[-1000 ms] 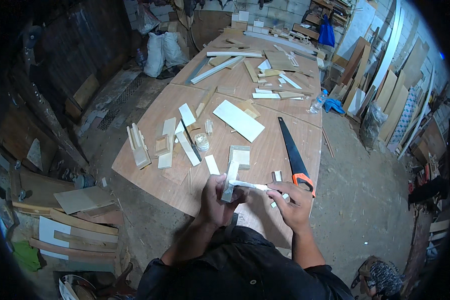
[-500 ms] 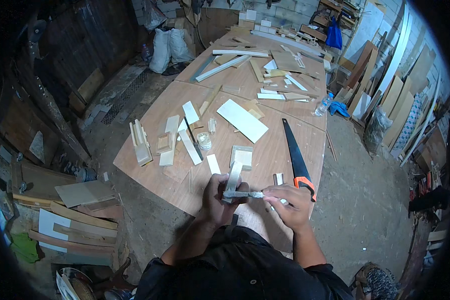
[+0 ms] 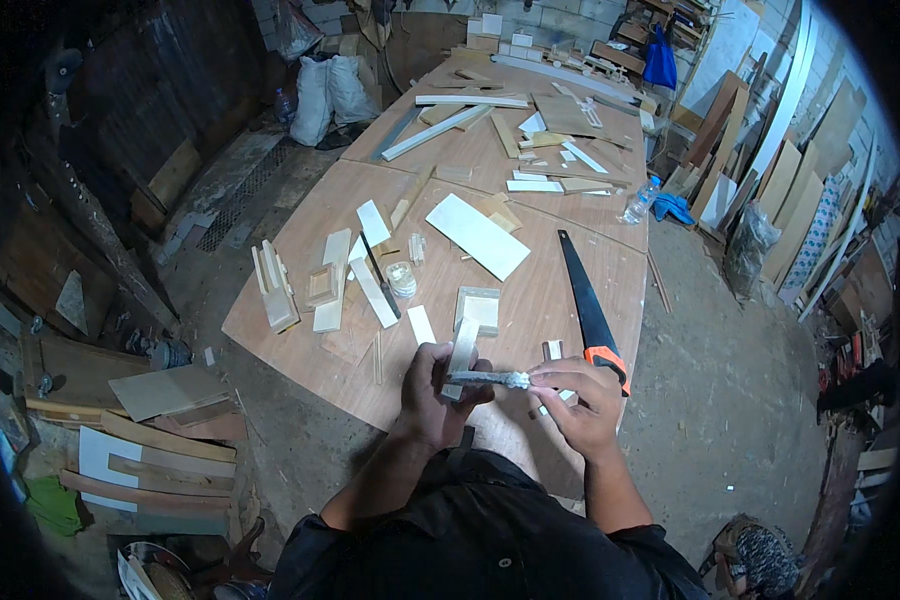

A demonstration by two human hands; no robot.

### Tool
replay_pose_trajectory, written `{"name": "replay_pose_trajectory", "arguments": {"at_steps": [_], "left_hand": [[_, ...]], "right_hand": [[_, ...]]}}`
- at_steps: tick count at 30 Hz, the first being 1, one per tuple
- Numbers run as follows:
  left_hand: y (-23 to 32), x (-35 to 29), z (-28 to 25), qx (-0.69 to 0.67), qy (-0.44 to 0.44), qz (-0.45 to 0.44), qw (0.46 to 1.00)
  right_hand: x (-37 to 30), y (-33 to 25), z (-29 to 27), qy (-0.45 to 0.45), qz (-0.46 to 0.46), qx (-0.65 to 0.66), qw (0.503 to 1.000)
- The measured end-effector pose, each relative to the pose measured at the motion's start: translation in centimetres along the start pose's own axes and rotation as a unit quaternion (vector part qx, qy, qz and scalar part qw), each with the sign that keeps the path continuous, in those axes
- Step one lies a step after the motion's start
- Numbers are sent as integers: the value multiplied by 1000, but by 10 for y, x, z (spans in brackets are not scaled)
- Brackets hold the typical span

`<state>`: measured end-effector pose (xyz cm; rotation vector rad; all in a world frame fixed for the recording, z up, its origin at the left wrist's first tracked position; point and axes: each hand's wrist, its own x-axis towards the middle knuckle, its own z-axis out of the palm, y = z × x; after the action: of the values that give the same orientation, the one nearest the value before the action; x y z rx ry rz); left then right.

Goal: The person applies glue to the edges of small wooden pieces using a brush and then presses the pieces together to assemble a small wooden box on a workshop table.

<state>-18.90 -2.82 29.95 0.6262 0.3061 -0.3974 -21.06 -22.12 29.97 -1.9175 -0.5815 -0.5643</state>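
My left hand (image 3: 433, 398) is closed round a pale wooden piece (image 3: 463, 348), which stands up from the fingers at a slight tilt. My right hand (image 3: 583, 398) pinches the whitish, crusted end of a thin grey stick (image 3: 485, 378) between thumb and fingers. That stick lies sideways across the lower part of the wooden piece; its exact kind does not show. Just beyond my hands is a shallow square wooden box (image 3: 478, 308) on the table. Farther left stand a small jar (image 3: 401, 279) with whitish contents and a thin dark strip (image 3: 377, 270) leaning on a white board.
A handsaw (image 3: 588, 300) with an orange and black handle lies right on the wooden table (image 3: 540, 310). A large white board (image 3: 478, 236) and several offcuts are spread beyond. A plastic bottle (image 3: 641, 200) stands at the right edge. Planks (image 3: 805, 200) lean against the wall.
The stick has turned a little and sits slightly higher against the wooden piece. My right hand has shifted slightly with it, and the whole view has moved a little.
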Motion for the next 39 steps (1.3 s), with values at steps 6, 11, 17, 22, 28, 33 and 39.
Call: {"name": "replay_pose_trajectory", "arguments": {"at_steps": [6, 11, 17, 22, 28, 33, 39], "left_hand": [[-2, 9, -26, -7, -118, 15, 993], [-1, 2, -22, 15, -169, 29, 985], [-1, -2, -16, -1, -55, 16, 998], [1, -2, -27, 29, -156, 35, 987], [0, 1, -35, 50, -220, 50, 973], [-1, -4, -30, 79, -124, 58, 987], [3, -7, -36, 66, -177, 53, 980]], "right_hand": [[1, -10, 1, -18, -43, -14, 999], [-3, -7, 1, -32, -72, 10, 997], [-7, -5, 2, 37, -16, -34, 999], [-8, -9, 8, -9, -44, 15, 999], [-8, -12, 4, -15, -7, 18, 1000], [-3, -8, 3, 30, -10, -46, 998], [-6, -11, 3, -54, -71, -8, 996]]}}
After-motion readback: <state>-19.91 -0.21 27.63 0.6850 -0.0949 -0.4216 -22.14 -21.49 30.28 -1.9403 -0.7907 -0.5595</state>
